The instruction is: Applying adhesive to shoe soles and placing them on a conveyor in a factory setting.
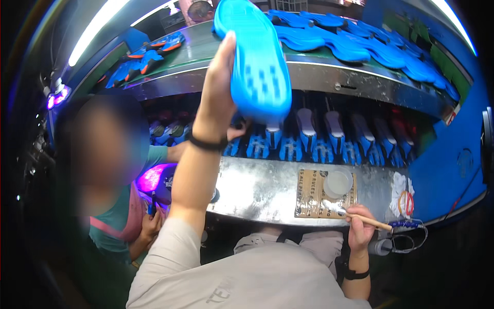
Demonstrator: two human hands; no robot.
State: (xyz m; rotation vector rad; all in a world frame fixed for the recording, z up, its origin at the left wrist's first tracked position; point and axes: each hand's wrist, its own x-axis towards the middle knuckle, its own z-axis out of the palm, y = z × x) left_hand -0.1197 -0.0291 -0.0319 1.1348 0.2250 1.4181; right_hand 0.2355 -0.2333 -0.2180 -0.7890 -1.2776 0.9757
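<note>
My left hand (217,90) is raised at the far side of the bench, closed round the edge of a bright blue shoe sole (257,56). The sole stands nearly upright, its broad face with small dark recesses toward me. Low at the right, my right hand (360,229) grips a wooden-handled brush (376,222). The brush's whitish tip points left, over a brown printed cardboard sheet (309,198). On that sheet stands a round white translucent tub (338,184), just beyond the brush tip; its contents are hard to make out.
Blue soles lie along an upper conveyor (314,74). Below it, several blue shoe parts on lasts (307,126) line a shelf behind the metal bench (252,185). A co-worker (116,206) sits close at my left. White cloth (400,193) and a coiled cord (405,224) are at the right.
</note>
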